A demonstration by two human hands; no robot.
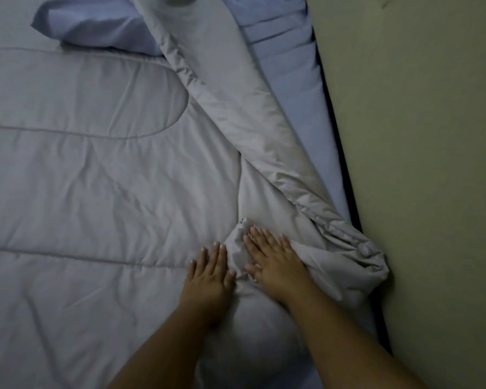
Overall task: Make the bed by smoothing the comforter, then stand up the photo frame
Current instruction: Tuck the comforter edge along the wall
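Comforter point(101, 175) — both hands flat, pressing bunched fold.

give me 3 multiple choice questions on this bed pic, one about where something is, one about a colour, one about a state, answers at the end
1. Where does the pillow lie?
A) upper left of the view
B) against the wall
C) under the hands

2. What colour is the bare sheet?
A) red
B) blue
C) black

3. How do the left hand and right hand meet the comforter?
A) curled in fists
B) flat, fingers straight
C) lifted clear of it

Answers: 1 A, it sits at the top left; 2 B, a blue strip shows beside the folded-back edge; 3 B, both palms press on the fabric.
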